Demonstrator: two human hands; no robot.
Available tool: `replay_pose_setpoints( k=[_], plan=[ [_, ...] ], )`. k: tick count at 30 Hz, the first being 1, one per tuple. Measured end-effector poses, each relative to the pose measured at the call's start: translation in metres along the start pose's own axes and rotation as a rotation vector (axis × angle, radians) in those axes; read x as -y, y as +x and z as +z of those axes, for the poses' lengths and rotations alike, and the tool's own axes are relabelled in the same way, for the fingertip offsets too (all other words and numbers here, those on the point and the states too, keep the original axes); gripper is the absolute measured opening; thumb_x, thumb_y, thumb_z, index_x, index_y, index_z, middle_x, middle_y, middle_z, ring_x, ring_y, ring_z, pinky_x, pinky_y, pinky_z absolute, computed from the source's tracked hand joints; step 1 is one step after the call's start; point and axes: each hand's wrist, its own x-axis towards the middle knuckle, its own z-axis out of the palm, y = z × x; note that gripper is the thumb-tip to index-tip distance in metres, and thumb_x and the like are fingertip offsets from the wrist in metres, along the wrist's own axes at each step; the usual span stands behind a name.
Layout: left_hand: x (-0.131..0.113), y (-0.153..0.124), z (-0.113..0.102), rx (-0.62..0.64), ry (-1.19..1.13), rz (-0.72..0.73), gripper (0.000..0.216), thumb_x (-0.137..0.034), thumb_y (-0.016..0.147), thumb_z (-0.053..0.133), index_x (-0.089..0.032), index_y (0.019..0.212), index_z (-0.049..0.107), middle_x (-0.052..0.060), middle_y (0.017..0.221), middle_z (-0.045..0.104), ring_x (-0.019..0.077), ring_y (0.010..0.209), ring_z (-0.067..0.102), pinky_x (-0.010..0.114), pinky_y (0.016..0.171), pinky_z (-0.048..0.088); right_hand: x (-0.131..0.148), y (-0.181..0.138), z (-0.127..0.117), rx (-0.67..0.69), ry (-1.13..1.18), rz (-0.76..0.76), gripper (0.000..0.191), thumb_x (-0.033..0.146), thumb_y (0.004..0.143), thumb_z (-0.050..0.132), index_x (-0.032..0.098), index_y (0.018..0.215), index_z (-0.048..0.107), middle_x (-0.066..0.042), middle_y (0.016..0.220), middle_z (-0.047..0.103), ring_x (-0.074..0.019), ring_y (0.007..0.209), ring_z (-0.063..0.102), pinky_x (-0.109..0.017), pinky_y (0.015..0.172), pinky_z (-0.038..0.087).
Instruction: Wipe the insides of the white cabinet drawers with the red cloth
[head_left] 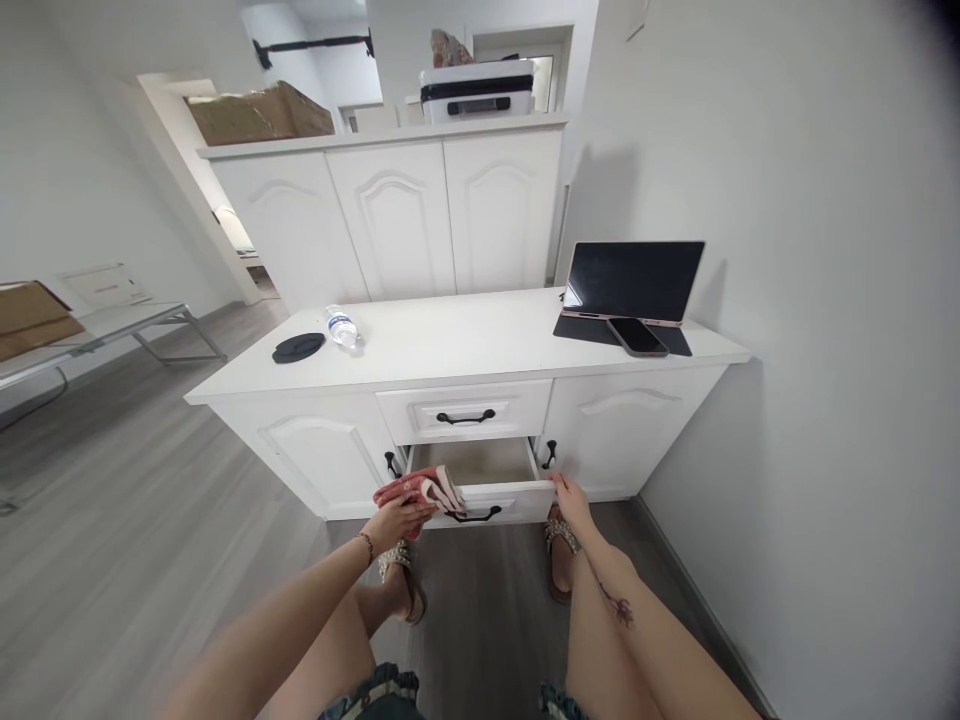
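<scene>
Nearest me are my bare legs, bent low so both arms reach the white cabinet. Its lower drawer stands pulled out, showing a bare wooden bottom. My right hand rests on the drawer's front right corner, fingers curled over the edge, steadying it. My left hand grips a folded red cloth, held just over the drawer's left front edge. On top lie a tablet, a phone, a black lid and a water bottle.

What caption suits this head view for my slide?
Left hand holds folded red cloth over open drawer; right hand on its front.
</scene>
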Motion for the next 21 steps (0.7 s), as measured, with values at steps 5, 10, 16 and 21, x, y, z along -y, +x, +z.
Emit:
replay_pose_setpoints(
  k=[5,10,16,21],
  plan=[
    [-0.01,0.029,-0.013,-0.018,-0.005,0.107,0.054,-0.014,0.083,0.044,-0.027,0.135,0.046,-0.001,0.142,0.048,0.0153,0.133,0.036,0.04,0.112,0.014,0.003,-0.002,-0.002,0.021,0.006,0.007,0.06,0.07,0.073,0.029,0.021,0.071,0.063,-0.011,0.076,0.07,-0.0298,0.077,0.062,-0.038,0.071,0.044],
    [-0.031,0.075,-0.018,-0.005,-0.097,0.135,0.05,-0.017,0.087,0.039,-0.024,0.136,0.045,-0.002,0.146,0.043,0.0143,0.135,0.034,0.04,0.115,0.005,0.005,-0.003,-0.002,0.028,0.01,0.012,0.06,0.069,0.075,0.028,0.021,0.072,0.063,-0.012,0.079,0.07,-0.0291,0.079,0.062,-0.038,0.073,0.044],
    [-0.055,0.121,0.002,-0.076,-0.068,0.154,0.052,-0.018,0.082,0.043,-0.014,0.133,0.05,0.005,0.141,0.049,0.0199,0.13,0.04,0.037,0.113,0.019,0.01,-0.003,-0.004,0.018,0.01,0.026,0.063,0.072,0.075,0.025,0.021,0.069,0.063,-0.01,0.075,0.07,-0.0279,0.076,0.063,-0.037,0.072,0.045],
    [-0.063,0.143,0.011,-0.135,-0.011,0.198,0.053,-0.02,0.082,0.042,-0.014,0.135,0.048,0.004,0.142,0.049,0.0204,0.129,0.04,0.036,0.112,0.02,0.014,-0.002,-0.005,0.009,0.012,0.04,0.064,0.073,0.075,0.024,0.023,0.066,0.062,-0.009,0.071,0.069,-0.027,0.074,0.063,-0.035,0.071,0.046]
  ],
)
